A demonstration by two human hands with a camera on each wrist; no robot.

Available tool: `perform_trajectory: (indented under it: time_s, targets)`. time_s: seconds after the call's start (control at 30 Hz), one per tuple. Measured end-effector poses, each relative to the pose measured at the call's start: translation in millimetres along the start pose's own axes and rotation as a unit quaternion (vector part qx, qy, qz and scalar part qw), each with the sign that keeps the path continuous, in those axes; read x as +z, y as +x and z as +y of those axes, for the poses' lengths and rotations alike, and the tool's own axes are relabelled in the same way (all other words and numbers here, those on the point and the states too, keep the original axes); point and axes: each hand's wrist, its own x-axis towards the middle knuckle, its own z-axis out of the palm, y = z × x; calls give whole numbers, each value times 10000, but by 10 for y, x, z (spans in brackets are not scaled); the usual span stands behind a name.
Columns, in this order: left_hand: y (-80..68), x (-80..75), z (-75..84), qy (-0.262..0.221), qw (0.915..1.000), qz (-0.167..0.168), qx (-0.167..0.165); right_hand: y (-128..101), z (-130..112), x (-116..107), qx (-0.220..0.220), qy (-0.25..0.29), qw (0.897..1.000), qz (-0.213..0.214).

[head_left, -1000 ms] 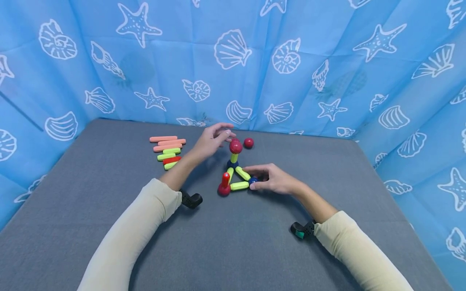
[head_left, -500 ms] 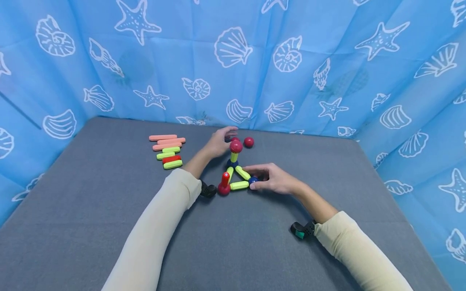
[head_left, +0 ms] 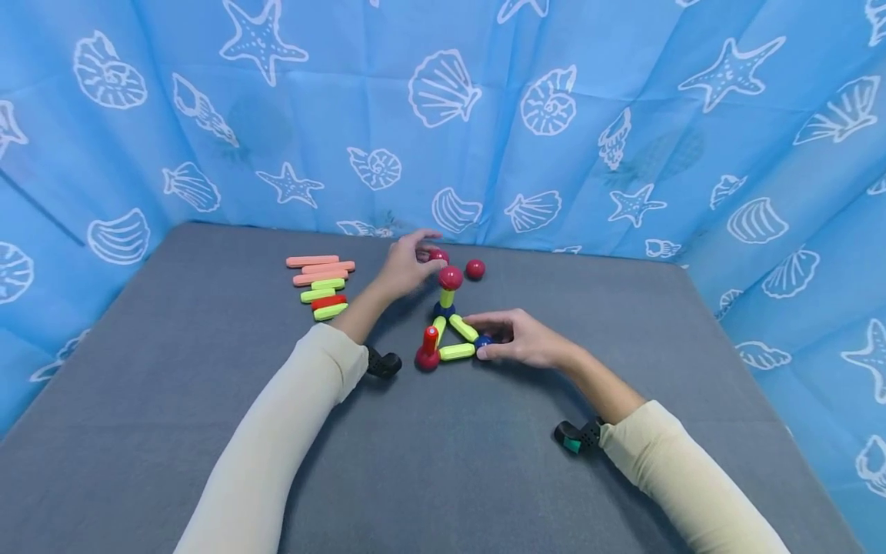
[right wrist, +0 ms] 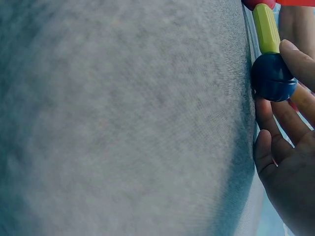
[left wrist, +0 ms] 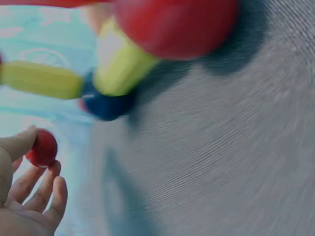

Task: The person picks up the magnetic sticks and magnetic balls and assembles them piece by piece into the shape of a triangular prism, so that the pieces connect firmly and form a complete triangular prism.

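Note:
My left hand (head_left: 404,268) pinches a red ball (left wrist: 43,147) between thumb and fingertips, behind the built frame in the head view. The frame is a flat triangle of yellow-green rods (head_left: 457,352) joined by balls. Its far corner is a blue ball (head_left: 444,310) bearing an upright yellow-green rod (head_left: 447,297) topped by another red ball (head_left: 451,278). From the red ball (head_left: 428,359) at the near-left corner a red rod (head_left: 431,338) stands up. My right hand (head_left: 522,340) grips the right-hand blue ball (right wrist: 273,78) with thumb and fingers.
A loose red ball (head_left: 474,269) lies behind the frame on the grey cloth-covered table (head_left: 443,462). At the left are orange rods (head_left: 321,278), shorter yellow-green rods (head_left: 331,312) and a red rod (head_left: 328,302). A blue shell-print curtain (head_left: 443,154) hangs beyond the back edge.
My left hand reached right to the red ball behind the frame, took it between thumb and fingers, and drew it slightly left. My right hand has stayed at the blue ball.

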Motion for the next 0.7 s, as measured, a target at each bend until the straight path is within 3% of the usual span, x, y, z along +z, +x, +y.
perform_trajectory:
  time_s: [0.13, 0.3, 0.47, 0.7]
  targets:
    - [-82, -207, 222, -443, 9977, 340, 379, 0, 6, -8, -12, -7, 10000, -15]
    - [-283, -424, 521, -884, 9921, 319, 825, 1, 3, -7, -25, 31, 10000, -42]
    - [-523, -511, 655, -1077, 9889, -130, 1018, -1, -4, 1, -43, 19, 10000, -20]
    - [-796, -475, 584, -788, 9863, -950, 1091, -18, -16, 17, 1, -4, 10000, -22]
